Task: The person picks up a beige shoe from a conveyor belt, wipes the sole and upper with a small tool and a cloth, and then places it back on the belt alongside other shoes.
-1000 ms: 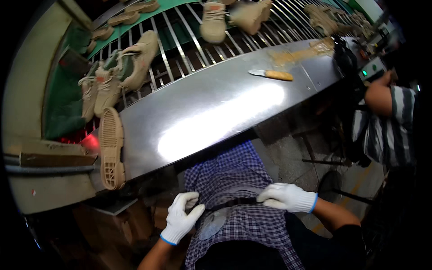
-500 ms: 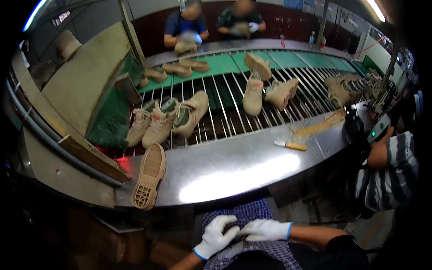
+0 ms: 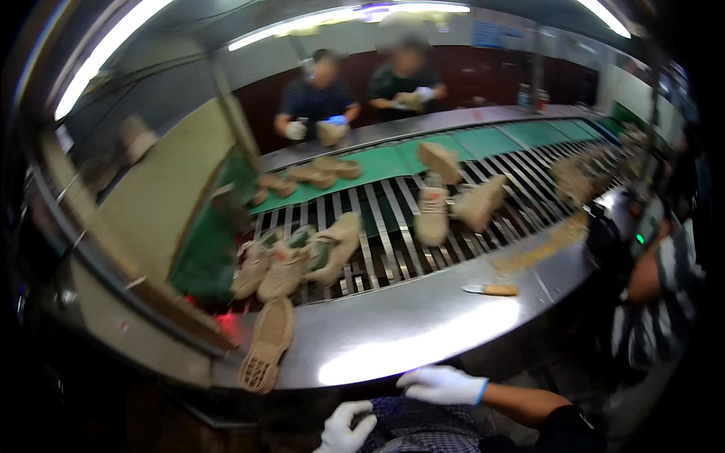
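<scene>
Both my hands wear white gloves and sit low in front of my body, over a blue checked cloth (image 3: 423,426). My left hand (image 3: 346,429) is loosely curled, thumb and fingers apart, and nothing shows in it. To its right, my right hand (image 3: 443,386) reaches palm down just off the bench edge, its fingers stretched out and holding nothing visible. On the metal bench (image 3: 408,317) a tan shoe sole (image 3: 270,343) lies tread up at the left, overhanging the front edge. A knife (image 3: 491,290) with a yellowish handle rests at the right of the bench.
Beyond the bench runs a slatted roller conveyor (image 3: 385,234) with several beige shoes (image 3: 431,215). More soles (image 3: 311,177) lie on the green belt (image 3: 385,160). Two people work across the line. At the right, a striped sleeve (image 3: 680,264) of another person shows. A wooden-edged panel (image 3: 174,317) bounds the left.
My hands have parted; before, they were together over the cloth. The whole view has tilted up, so the bench appears lower. The shoes, sole and knife stay in place on their surfaces.
</scene>
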The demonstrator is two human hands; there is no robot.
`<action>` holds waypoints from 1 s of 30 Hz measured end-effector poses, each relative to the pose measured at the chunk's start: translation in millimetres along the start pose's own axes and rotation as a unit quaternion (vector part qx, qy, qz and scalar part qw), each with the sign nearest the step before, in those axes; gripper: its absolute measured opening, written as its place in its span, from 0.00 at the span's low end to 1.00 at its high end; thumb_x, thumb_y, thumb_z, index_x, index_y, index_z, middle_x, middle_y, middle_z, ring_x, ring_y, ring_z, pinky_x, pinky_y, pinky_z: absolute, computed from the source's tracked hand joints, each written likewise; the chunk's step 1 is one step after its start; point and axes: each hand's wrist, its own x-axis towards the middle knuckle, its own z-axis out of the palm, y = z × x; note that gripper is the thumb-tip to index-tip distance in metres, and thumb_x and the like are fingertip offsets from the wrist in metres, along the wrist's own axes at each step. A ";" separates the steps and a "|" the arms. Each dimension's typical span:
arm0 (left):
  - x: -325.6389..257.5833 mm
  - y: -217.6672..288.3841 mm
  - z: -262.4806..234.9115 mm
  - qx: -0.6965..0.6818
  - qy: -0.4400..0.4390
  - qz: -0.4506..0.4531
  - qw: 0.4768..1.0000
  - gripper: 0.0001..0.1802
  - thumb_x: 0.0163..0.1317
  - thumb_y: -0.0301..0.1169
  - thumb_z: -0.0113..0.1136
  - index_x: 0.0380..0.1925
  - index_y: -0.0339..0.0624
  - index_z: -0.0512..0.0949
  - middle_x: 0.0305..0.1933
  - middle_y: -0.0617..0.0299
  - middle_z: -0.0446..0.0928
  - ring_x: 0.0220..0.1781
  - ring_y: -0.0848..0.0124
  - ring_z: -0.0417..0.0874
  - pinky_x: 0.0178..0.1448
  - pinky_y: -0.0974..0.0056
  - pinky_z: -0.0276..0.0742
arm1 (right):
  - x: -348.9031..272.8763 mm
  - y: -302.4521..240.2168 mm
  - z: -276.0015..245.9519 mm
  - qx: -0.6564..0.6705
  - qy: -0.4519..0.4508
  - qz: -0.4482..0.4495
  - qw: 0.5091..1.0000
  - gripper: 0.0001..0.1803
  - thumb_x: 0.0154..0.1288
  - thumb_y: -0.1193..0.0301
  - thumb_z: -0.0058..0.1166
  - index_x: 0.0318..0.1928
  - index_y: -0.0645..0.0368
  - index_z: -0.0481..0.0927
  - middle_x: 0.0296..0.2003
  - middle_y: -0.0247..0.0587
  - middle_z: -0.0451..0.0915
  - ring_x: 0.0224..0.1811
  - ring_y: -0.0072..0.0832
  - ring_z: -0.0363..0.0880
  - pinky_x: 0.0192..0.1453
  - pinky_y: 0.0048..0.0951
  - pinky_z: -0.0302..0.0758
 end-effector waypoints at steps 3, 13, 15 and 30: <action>54.5 7.2 -30.9 0.145 0.098 0.141 0.974 0.12 0.65 0.25 0.73 0.47 0.36 0.86 0.44 0.51 0.87 0.45 0.61 0.92 0.51 0.61 0.88 | 30.6 -9.1 -95.4 -0.115 0.146 -0.062 0.981 0.25 0.70 0.61 0.68 0.63 0.58 0.83 0.54 0.51 0.87 0.56 0.40 0.88 0.63 0.40 0.83; 129.0 -59.6 12.3 0.346 0.253 0.182 0.885 0.17 0.59 0.41 0.73 0.46 0.46 0.88 0.46 0.57 0.88 0.43 0.54 0.88 0.49 0.50 0.85 | 223.8 206.1 -355.8 0.027 0.512 0.141 0.847 0.49 0.57 0.57 0.79 0.70 0.73 0.68 0.61 0.58 0.82 0.60 0.45 0.85 0.65 0.42 0.81; 128.6 -47.4 12.0 0.355 0.176 0.149 0.906 0.21 0.65 0.42 0.69 0.55 0.46 0.84 0.55 0.52 0.84 0.51 0.50 0.84 0.53 0.45 0.81 | 225.4 241.8 -386.2 0.029 0.543 0.142 0.827 0.51 0.54 0.55 0.79 0.70 0.74 0.69 0.60 0.57 0.82 0.58 0.42 0.85 0.63 0.41 0.81; 129.3 -33.3 -8.6 0.378 0.210 0.188 0.882 0.20 0.62 0.40 0.71 0.51 0.43 0.85 0.49 0.53 0.86 0.43 0.52 0.86 0.47 0.49 0.83 | 167.6 80.2 -292.0 0.239 0.338 -0.040 0.909 0.32 0.62 0.70 0.75 0.66 0.59 0.77 0.55 0.41 0.84 0.56 0.32 0.84 0.63 0.36 0.81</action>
